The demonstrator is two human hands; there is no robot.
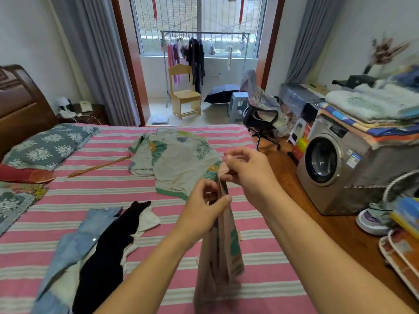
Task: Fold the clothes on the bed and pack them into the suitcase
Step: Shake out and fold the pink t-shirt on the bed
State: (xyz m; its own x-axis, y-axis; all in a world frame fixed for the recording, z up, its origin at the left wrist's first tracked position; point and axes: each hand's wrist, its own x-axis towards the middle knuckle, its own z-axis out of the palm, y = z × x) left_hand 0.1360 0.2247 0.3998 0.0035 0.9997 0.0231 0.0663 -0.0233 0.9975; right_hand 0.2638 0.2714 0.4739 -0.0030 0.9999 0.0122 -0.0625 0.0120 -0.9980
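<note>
Pink garment (223, 252) pinched between fingers (223, 201)

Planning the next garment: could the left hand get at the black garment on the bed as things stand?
Probably not yet: the left hand and right hand both pinch the hanging pink garment. The black garment lies uncovered, so once freed, likely yes.

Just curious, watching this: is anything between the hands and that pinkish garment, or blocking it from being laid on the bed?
Nothing is between them: the left hand and right hand already pinch the pinkish garment. The striped bed beneath it looks bare. No suitcase is in view.
</note>
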